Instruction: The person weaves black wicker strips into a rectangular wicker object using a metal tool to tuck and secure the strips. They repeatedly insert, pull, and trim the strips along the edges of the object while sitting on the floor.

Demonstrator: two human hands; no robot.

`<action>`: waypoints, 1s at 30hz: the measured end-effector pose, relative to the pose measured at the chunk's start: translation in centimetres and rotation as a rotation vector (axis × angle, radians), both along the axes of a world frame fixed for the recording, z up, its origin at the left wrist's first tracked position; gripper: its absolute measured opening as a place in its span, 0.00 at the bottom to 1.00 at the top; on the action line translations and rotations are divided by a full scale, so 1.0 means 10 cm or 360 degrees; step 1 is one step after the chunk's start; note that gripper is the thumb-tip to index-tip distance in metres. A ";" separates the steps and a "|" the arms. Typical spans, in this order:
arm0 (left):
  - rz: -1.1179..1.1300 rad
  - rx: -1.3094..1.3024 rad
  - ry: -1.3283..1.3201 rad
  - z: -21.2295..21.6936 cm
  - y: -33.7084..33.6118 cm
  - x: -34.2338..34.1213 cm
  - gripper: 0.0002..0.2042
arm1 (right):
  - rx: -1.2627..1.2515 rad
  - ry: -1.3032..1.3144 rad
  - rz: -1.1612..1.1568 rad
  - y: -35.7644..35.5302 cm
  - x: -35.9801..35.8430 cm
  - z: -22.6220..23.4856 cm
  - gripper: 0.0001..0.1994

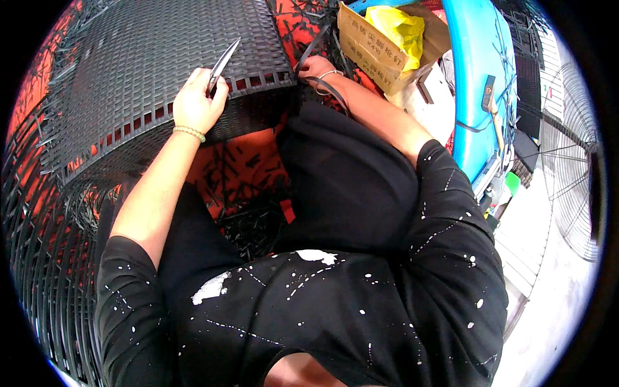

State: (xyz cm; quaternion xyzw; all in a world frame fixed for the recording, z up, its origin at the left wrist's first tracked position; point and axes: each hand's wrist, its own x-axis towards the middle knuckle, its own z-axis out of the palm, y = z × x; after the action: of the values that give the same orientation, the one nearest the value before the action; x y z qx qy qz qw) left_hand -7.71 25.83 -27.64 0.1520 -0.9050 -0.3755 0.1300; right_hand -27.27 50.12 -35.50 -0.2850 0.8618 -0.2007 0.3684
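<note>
Left hand (196, 103) is closed around a metal blade tool (222, 64), tip resting on the woven black panel (148, 71) right at its near edge. Right hand (314, 68) pinches a black strip (329, 90) just off the panel's right corner. That strip looks light, springy and slick, so I'd grab it close to the weave.

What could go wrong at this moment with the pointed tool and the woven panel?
The left hand holds a pointed metal tool against the black woven panel; a slip might jab the fingers or damage the weave. The right hand grips a black strip beside the panel's corner; it might snap back.
</note>
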 end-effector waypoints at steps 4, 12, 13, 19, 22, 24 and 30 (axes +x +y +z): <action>-0.0022 -0.0024 0.0067 -0.02 -0.01 -0.01 0.09 | -0.0145 -0.0098 -0.0002 0.08 -0.09 -0.19 0.14; -0.0013 -0.0026 0.0031 -0.01 -0.01 0.01 0.08 | -0.0287 -0.0342 -0.0116 0.03 0.05 -0.22 0.13; -0.0009 -0.0028 0.0047 -0.01 -0.01 0.00 0.08 | -0.0285 -0.0309 -0.0061 0.02 0.05 -0.24 0.12; -0.0018 -0.0057 0.0080 -0.03 0.00 -0.03 0.09 | -0.0652 -0.0068 -0.0011 0.11 0.01 -0.48 0.12; -0.0031 -0.0060 0.0120 -0.02 -0.03 0.01 0.09 | -0.0540 -0.0241 -0.0160 0.01 0.09 -0.33 0.11; -0.0027 -0.0042 0.0076 -0.02 -0.01 0.00 0.10 | -0.0164 -0.0456 -0.0385 -0.04 0.08 -0.35 0.11; -0.0032 -0.0052 0.0024 0.01 0.01 -0.01 0.09 | -0.0220 -0.1028 -0.0879 -0.08 0.11 -0.69 0.16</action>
State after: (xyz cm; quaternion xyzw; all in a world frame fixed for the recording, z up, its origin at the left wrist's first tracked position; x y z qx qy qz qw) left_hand -7.83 25.96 -27.52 0.1379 -0.9115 -0.3630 0.1356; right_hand -26.13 49.28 -42.38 0.0099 0.7308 -0.4279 0.5317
